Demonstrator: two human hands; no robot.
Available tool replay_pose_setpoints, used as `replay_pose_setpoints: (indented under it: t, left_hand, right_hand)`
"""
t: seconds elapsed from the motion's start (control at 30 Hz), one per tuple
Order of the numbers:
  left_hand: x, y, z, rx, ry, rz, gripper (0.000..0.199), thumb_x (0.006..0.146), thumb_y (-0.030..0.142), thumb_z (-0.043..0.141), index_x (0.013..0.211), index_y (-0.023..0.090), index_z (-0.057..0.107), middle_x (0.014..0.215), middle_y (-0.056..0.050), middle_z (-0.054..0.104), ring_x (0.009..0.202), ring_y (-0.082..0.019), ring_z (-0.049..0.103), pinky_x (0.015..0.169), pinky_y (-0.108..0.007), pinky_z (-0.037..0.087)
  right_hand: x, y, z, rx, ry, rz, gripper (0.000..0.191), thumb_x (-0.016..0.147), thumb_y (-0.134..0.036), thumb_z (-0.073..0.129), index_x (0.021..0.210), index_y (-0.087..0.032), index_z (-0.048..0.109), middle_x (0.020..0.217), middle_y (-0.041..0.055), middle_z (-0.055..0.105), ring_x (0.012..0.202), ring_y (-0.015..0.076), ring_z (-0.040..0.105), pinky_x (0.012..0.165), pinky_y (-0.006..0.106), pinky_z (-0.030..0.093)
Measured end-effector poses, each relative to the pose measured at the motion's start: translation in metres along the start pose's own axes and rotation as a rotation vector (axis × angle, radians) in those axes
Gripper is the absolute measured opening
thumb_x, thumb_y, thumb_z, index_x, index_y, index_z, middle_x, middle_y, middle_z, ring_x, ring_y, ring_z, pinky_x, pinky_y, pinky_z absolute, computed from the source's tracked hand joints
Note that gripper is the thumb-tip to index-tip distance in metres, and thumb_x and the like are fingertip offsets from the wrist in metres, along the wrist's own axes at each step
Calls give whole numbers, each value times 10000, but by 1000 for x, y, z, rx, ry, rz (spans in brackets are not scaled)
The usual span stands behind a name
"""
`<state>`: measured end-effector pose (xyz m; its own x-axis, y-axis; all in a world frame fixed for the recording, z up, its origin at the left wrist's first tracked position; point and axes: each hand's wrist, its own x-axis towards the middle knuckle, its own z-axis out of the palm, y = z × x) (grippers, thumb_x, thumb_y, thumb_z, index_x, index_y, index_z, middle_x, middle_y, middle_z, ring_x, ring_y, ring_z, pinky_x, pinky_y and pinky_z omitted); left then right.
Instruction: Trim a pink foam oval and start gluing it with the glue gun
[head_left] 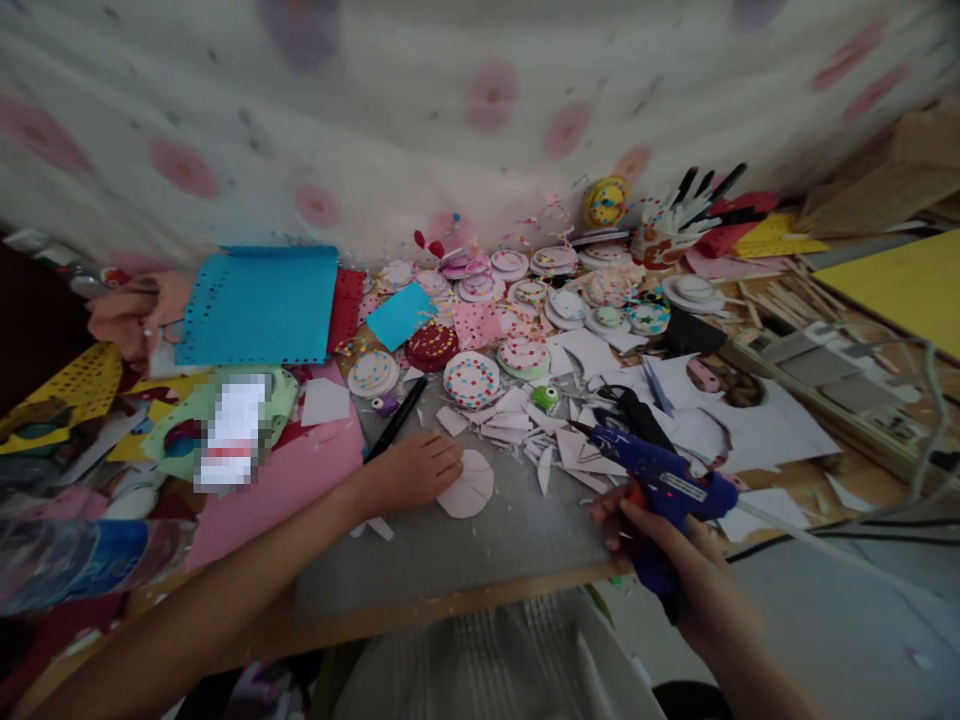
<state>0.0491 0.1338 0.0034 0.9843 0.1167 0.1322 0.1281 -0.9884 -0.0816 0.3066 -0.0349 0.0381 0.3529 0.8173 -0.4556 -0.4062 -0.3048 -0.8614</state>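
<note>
My right hand (660, 535) is wrapped round the handle of a blue glue gun (667, 478), whose nozzle points left over the paper scraps. On the grey mat (450, 560), my left hand (412, 470) rests on the left edge of a white paper disc (466, 484) with lines drawn on it; its fingers lie close together, and whether they pinch the disc cannot be made out. A black pen (397, 418) lies just beyond the left hand. White paper offcuts (517, 425) and a small green piece with an eye (545, 397) lie between the hands and the decorated discs (471, 380).
A blue sheet (259, 305) and pink sheet (277, 490) lie left, near a plastic bottle (82, 565). A cup of pens (664, 245) stands at the back. At right are a power strip (832, 390), cables, a yellow sheet (900, 285) and cut white paper (780, 425).
</note>
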Motion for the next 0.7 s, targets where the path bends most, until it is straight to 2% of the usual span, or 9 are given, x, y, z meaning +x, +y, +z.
replay_pose_setpoints:
  t: [0.13,0.23,0.37,0.5,0.7]
  left_hand:
    - [-2,5,-13,62,34,25,199,941,104,427,1004,139,613,1052,-121,682,979,-212,601,902,-384,444]
    - [-7,15,-18,117,83,84,168,932,110,446,996,142,597,1010,-107,682,960,-217,599,877,-383,446]
    - [-9,27,-8,86,43,99,143,920,108,458,935,141,596,885,-81,668,847,-209,599,790,-368,473]
    - [-7,28,3,38,33,62,130,918,106,468,907,129,596,808,-66,647,791,-208,597,733,-352,499]
    - [-8,22,7,-27,109,30,149,948,120,451,910,131,595,863,-69,667,826,-181,619,782,-328,536]
  right_hand:
    - [1,1,-7,17,18,-1,263,689,-418,792,773,-194,682,792,42,695,588,138,550,493,226,423]
    - [3,2,-12,41,16,16,267,687,-417,800,780,-197,680,780,48,697,592,139,555,490,219,438]
    - [3,2,-12,72,38,33,264,696,-399,802,811,-203,667,796,49,697,604,133,555,485,205,442]
    - [3,1,-10,70,17,36,262,702,-397,798,807,-198,663,800,47,692,595,123,547,485,198,440]
    - [3,-1,-10,18,1,7,272,696,-411,796,789,-182,683,756,64,689,570,129,546,474,213,427]
